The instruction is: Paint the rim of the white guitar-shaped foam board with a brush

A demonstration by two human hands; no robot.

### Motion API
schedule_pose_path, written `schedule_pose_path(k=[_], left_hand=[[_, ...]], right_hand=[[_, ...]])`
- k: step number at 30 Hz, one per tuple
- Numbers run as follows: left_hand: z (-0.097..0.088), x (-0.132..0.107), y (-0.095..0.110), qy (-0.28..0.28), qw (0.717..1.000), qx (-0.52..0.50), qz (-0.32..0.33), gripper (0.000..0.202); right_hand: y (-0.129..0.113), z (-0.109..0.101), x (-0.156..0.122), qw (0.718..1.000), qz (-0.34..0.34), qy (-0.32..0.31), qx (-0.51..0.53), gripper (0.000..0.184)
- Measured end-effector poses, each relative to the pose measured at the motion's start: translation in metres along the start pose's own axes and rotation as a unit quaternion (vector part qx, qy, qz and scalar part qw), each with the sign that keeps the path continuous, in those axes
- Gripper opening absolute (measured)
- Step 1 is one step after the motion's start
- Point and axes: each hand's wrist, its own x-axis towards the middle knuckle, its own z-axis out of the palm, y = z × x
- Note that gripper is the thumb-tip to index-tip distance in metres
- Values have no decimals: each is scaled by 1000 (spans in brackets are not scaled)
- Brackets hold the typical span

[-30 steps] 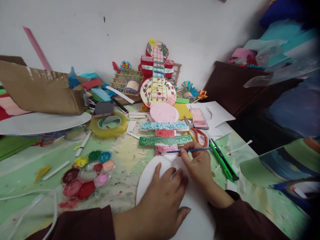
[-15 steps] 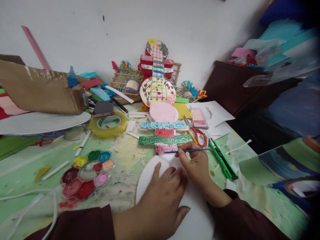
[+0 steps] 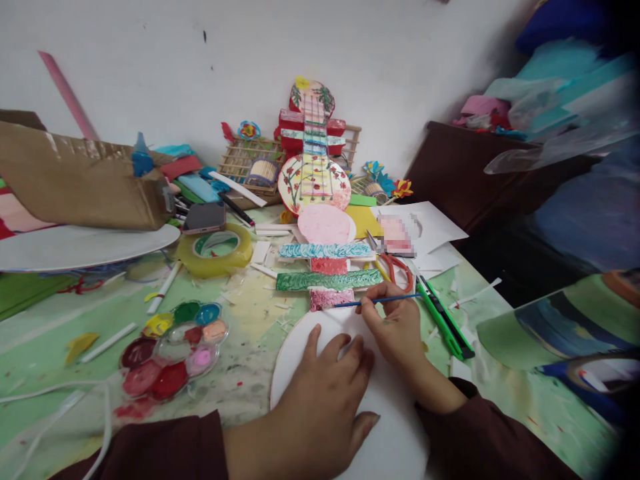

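A thin blue paintbrush (image 3: 384,299) is pinched between the fingers of my right hand (image 3: 397,327). Its tip meets the maroon-pink painted strip (image 3: 327,298) just above a white oval board (image 3: 295,363). On that board my left hand (image 3: 325,400) lies flat with the fingers spread. Beyond the maroon-pink strip, a green crossbar (image 3: 327,279), a red section, a blue crossbar (image 3: 325,251) and a pink oval (image 3: 326,225) continue the instrument-shaped craft piece. A clear paint palette (image 3: 187,343) with several colours sits left of my left hand.
A green utility knife (image 3: 445,320) and orange-handled scissors (image 3: 399,272) lie to the right. Left are a roll of tape (image 3: 239,250), a phone (image 3: 205,218) and a cardboard box (image 3: 85,180). Behind stands a painted paper instrument (image 3: 315,180). Paper scraps litter the green tabletop.
The brush tip has shifted slightly right along the maroon-pink strip, with my right hand moving a little. My left hand stays on the white board.
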Motion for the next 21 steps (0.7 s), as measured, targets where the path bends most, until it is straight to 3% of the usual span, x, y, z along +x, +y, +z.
schedule_pose_path(k=[21], left_hand=[[-3,2,-1,-17,1000,-12,-8,59]], right_hand=[[9,-15,7,999,13,34,-26,6]])
